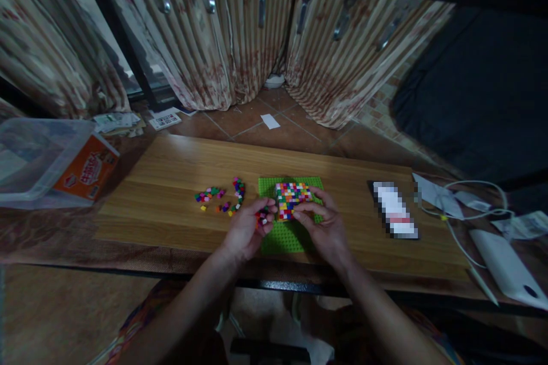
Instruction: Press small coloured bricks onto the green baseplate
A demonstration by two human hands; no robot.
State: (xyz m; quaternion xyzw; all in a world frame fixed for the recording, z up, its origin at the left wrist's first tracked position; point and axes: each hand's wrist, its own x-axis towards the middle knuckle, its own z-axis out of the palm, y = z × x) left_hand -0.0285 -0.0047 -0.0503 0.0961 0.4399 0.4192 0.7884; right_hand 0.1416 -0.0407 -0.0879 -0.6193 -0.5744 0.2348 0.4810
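A block built of many small coloured bricks stands over the green studded baseplate. My right hand curls round its right side, fingers at the top edge and thumb by the lower front. Left of the block, my left hand is closed with several small loose bricks cupped in its palm. The left fingertips come up close to the block's left side; whether they touch it I cannot tell. Farther left, loose coloured bricks lie scattered on the wooden board.
A phone with a blurred screen lies on the right of the board. Beyond it are a white cable, papers and a white power bank. At the left stands a clear plastic tub with an orange label. Curtains hang behind.
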